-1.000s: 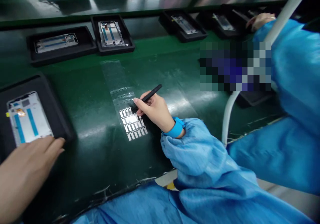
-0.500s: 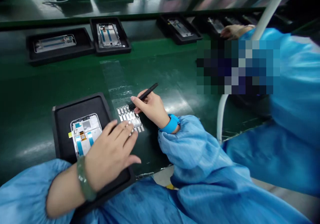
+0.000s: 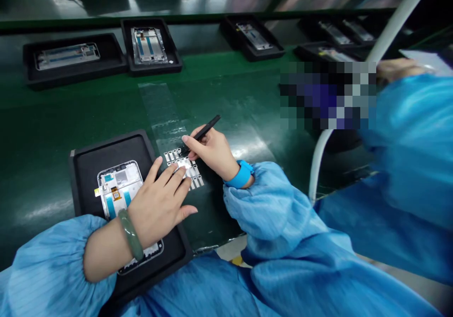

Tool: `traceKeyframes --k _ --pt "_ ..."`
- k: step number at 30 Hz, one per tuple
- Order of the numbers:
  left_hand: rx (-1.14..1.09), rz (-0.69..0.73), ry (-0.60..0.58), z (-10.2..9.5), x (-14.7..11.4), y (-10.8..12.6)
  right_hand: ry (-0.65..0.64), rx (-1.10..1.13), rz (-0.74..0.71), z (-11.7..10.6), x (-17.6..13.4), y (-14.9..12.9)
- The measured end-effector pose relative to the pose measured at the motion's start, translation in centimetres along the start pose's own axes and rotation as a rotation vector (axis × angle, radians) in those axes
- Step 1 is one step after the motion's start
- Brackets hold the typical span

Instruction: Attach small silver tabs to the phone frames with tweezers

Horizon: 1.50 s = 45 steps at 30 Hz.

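Note:
My left hand (image 3: 161, 201) is spread out flat, its fingertips over the near-left side of a sheet of small silvery adhesive pieces (image 3: 196, 171); whether they press on it I cannot tell. Under that wrist lies a phone frame (image 3: 122, 178) with blue strips, an orange flex part and a yellow tab, inside a black tray (image 3: 85, 185). My right hand (image 3: 212, 154) pinches black tweezers (image 3: 208, 126), slanting down to the sheet's far edge. Their tips are partly hidden by the fingers.
Behind, black trays (image 3: 31, 74) holding phone frames stand along the green bench (image 3: 106, 112). Clear film (image 3: 154, 102) lies beyond the sheet. At right, a white pole (image 3: 314, 166) rises beside a co-worker's blue sleeve (image 3: 414, 133) and a blurred-out patch.
My left hand has shifted slightly left, baring the lower end of the phone frame. The tweezers stay at the sheet. The co-worker's hand has moved right, now near a pale sheet.

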<state>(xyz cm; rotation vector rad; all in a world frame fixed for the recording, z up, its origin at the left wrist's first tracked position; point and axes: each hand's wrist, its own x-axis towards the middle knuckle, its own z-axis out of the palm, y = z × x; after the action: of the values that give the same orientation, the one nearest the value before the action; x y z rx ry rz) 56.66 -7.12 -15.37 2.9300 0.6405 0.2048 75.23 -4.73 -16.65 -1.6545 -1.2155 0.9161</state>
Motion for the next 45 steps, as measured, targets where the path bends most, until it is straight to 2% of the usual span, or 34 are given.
traceKeyframes --k 6,16,28,38,45 --pt "-0.015 -0.002 0.013 0.09 -0.09 -0.05 0.029 0.022 0.053 -0.02 0.08 -0.18" --pt "-0.034 -0.014 0.032 0.06 0.06 -0.02 -0.008 0.096 0.080 -0.08 0.13 -0.35" --pt "-0.058 -0.018 0.053 0.02 0.07 -0.05 -0.016 0.073 0.045 -0.03 0.07 -0.38" --pt "-0.074 -0.011 0.012 -0.36 0.17 -0.16 0.001 0.099 0.045 -0.08 -0.04 -0.08" --pt "-0.059 0.004 -0.003 -0.46 0.14 -0.12 0.002 0.042 0.025 -0.12 -0.23 -0.25"
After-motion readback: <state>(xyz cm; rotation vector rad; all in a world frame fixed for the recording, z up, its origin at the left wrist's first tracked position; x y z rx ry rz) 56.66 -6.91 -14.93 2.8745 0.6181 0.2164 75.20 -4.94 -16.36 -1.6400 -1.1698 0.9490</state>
